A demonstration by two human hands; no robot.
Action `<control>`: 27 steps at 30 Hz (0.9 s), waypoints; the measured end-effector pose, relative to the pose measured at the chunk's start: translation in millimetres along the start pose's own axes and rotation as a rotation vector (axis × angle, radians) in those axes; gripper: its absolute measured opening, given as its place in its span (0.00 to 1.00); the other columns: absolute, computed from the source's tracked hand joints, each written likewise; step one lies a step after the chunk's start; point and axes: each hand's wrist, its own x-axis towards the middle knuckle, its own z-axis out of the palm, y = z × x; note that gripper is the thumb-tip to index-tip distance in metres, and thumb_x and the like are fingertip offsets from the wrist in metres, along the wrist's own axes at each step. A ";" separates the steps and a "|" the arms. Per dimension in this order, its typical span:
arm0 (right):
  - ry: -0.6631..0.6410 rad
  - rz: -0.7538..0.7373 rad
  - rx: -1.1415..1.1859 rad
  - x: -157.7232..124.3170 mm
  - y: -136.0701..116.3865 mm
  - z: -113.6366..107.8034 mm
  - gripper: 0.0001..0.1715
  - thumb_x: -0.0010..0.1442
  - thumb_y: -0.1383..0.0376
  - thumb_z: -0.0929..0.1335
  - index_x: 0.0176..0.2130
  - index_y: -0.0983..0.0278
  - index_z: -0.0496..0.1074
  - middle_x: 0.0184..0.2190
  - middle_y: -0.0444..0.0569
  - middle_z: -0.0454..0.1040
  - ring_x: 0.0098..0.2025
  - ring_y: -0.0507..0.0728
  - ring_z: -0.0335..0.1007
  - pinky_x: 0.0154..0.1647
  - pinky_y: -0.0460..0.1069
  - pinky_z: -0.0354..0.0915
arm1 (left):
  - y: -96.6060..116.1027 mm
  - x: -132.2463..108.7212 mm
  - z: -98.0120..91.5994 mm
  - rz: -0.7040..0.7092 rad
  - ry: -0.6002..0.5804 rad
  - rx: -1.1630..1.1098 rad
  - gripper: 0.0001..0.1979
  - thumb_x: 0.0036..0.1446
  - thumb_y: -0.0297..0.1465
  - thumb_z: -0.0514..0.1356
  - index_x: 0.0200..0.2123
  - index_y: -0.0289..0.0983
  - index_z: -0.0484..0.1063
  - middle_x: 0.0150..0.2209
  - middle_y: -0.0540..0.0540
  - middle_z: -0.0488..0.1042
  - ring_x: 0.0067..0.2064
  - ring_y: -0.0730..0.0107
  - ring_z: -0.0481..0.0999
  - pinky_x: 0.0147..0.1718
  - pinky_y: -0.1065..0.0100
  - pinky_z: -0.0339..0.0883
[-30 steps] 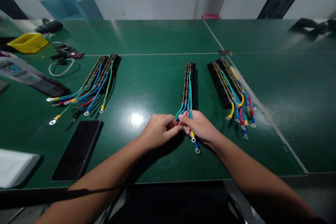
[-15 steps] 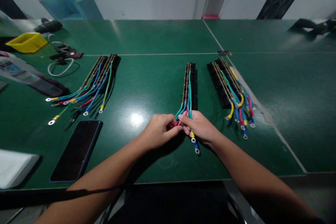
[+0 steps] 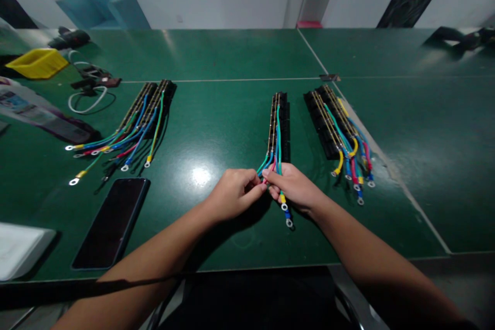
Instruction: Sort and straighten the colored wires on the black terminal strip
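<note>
- Our left hand (image 3: 235,193) pinches a thin red wire (image 3: 265,181).
- Our right hand (image 3: 296,188) closes around thin green and blue wires (image 3: 279,154) from the long black ridged strip (image 3: 286,134).

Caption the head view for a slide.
Left hand and right hand hold colored wires of the middle black strip on a green table.

Green table (image 3: 216,118) with wired black strips (image 3: 286,131) in 3 groups, 1 phone (image 3: 112,224), 1 yellow bin (image 3: 37,64)
</note>
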 end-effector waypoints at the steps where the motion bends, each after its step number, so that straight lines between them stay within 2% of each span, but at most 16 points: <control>1: -0.001 0.002 0.003 0.0 -0.3 0.2 0.16 0.61 0.55 0.65 0.30 0.64 0.65 0.13 0.40 0.65 0.14 0.47 0.56 0.15 0.42 0.52 | 0.1 0.0 -0.1 -0.015 -0.002 -0.030 0.11 0.60 0.34 0.57 0.27 0.35 0.69 0.22 0.53 0.68 0.23 0.78 0.65 0.24 0.74 0.53; 5: -0.001 0.019 0.017 -0.6 -1.6 0.8 0.15 0.60 0.55 0.66 0.29 0.64 0.65 0.13 0.39 0.65 0.14 0.47 0.57 0.15 0.42 0.52 | -0.3 -0.2 0.7 -0.040 -0.008 -0.070 0.11 0.58 0.35 0.58 0.27 0.35 0.68 0.21 0.53 0.68 0.22 0.78 0.64 0.24 0.74 0.53; 11: -0.024 0.014 0.026 -0.3 -0.5 -0.6 0.16 0.60 0.54 0.66 0.30 0.65 0.66 0.13 0.40 0.65 0.13 0.47 0.57 0.15 0.42 0.53 | -0.8 0.1 0.4 0.049 -0.020 0.047 0.15 0.64 0.34 0.51 0.27 0.34 0.68 0.21 0.52 0.66 0.22 0.77 0.61 0.24 0.72 0.50; 20: -0.033 0.025 0.028 0.3 -0.8 -1.1 0.16 0.61 0.55 0.66 0.30 0.65 0.65 0.13 0.40 0.65 0.13 0.47 0.57 0.14 0.41 0.53 | 0.5 0.3 -0.4 -0.037 -0.018 -0.091 0.11 0.58 0.35 0.58 0.27 0.34 0.68 0.21 0.53 0.68 0.22 0.78 0.65 0.23 0.75 0.53; 27: -0.067 0.023 0.038 0.4 0.2 -2.9 0.16 0.62 0.56 0.65 0.30 0.65 0.66 0.13 0.40 0.66 0.13 0.46 0.57 0.14 0.41 0.54 | -1.8 0.1 0.9 0.059 -0.009 0.035 0.15 0.64 0.34 0.52 0.27 0.34 0.69 0.20 0.52 0.65 0.22 0.78 0.61 0.24 0.72 0.50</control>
